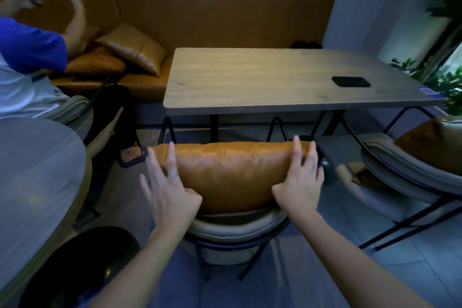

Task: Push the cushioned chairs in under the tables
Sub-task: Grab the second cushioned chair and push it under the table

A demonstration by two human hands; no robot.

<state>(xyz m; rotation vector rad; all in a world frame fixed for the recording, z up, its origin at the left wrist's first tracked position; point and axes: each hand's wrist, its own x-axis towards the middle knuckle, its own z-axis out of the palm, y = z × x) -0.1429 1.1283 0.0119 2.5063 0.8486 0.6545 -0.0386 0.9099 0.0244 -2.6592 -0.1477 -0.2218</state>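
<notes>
A grey padded chair (235, 229) with a black metal frame stands in front of me, facing the wooden table (262, 77). An orange leather cushion (225, 172) leans upright on its backrest. My left hand (170, 195) lies flat against the cushion's left end, fingers spread, a ring on one finger. My right hand (300, 180) lies against the cushion's right end, fingers spread as well. Neither hand closes around anything. A second grey chair (410, 182) with an orange cushion (435, 142) stands pulled out at the right, off the table's corner.
A black phone (351, 81) lies on the table. Behind the table runs an orange bench (200, 10) with loose cushions. A seated person in blue and white (27, 62) is at the left beside a round grey table (32, 172). Plants (445, 82) stand at the right.
</notes>
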